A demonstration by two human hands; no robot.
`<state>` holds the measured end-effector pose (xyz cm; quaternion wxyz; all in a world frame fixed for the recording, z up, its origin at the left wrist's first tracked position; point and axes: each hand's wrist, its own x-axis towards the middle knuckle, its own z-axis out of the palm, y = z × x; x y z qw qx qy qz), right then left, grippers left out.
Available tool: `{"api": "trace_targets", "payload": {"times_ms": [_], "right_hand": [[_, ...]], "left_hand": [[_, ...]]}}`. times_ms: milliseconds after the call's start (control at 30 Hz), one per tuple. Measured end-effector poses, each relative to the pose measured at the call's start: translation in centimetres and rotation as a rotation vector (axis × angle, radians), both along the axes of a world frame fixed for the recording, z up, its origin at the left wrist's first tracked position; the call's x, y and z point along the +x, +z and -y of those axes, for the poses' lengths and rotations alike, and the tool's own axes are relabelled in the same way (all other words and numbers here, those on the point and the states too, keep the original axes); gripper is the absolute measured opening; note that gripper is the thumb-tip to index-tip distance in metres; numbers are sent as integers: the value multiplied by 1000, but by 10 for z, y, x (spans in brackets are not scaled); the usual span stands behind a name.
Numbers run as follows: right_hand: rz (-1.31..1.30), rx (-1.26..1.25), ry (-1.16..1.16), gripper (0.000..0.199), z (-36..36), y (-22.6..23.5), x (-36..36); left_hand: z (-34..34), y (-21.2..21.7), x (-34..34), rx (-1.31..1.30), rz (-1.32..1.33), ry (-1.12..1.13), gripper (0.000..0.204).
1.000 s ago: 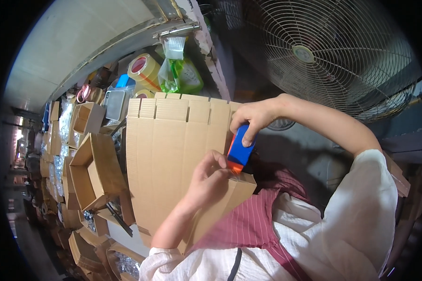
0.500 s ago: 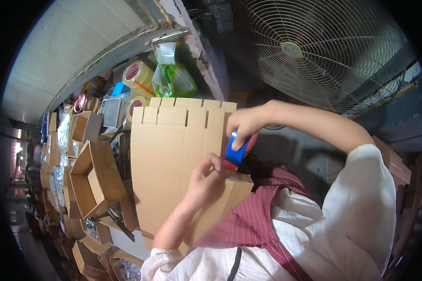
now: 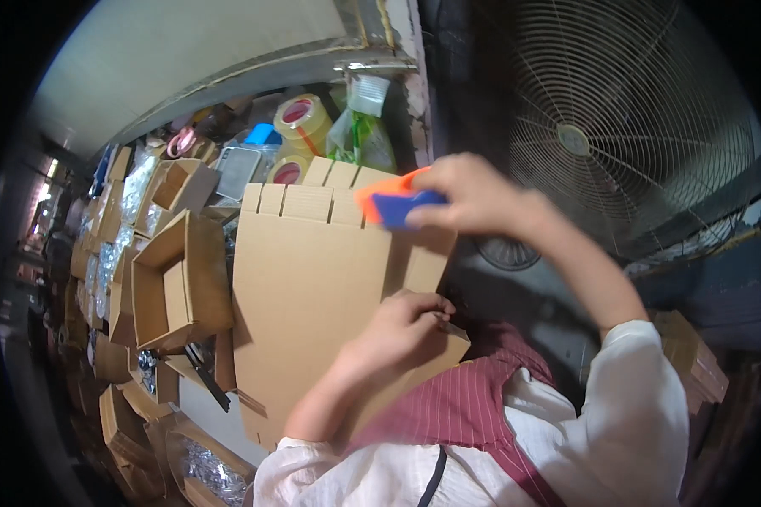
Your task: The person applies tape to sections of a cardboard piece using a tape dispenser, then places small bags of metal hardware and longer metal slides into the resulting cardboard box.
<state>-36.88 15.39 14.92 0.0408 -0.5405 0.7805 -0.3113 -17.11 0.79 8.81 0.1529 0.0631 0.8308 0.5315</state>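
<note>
A flat brown cardboard box (image 3: 313, 279) with slotted flaps along its far edge lies in front of me. My right hand (image 3: 473, 198) is closed around a blue and orange tape dispenser (image 3: 397, 207), held over the far right part of the cardboard and somewhat blurred. My left hand (image 3: 406, 325) rests on the right side of the cardboard, fingers curled at its edge near my body. Its fingertips are partly hidden.
To the left stand open cardboard boxes (image 3: 203, 287) and bags of clear plastic. Behind the cardboard are tape rolls (image 3: 300, 118), pink-handled scissors (image 3: 181, 142) and a green-and-white bag (image 3: 368, 139). A large caged fan (image 3: 575, 139) stands at the far right.
My right hand has carried the tape dispenser up and away from the cardboard's right edge to over its far flaps. My left hand has shifted right to the edge. The view has turned slightly.
</note>
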Motion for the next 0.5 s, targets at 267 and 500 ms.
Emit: {"api": "trace_targets", "payload": {"times_ms": [267,500], "right_hand": [[-364,-87,261,29,101,-159,49],[-260,324,215,29,104,-196,49]], "left_hand": [[-5,5,0,-211,53,6,36],[-3,-16,0,-217,34,64,32]]}}
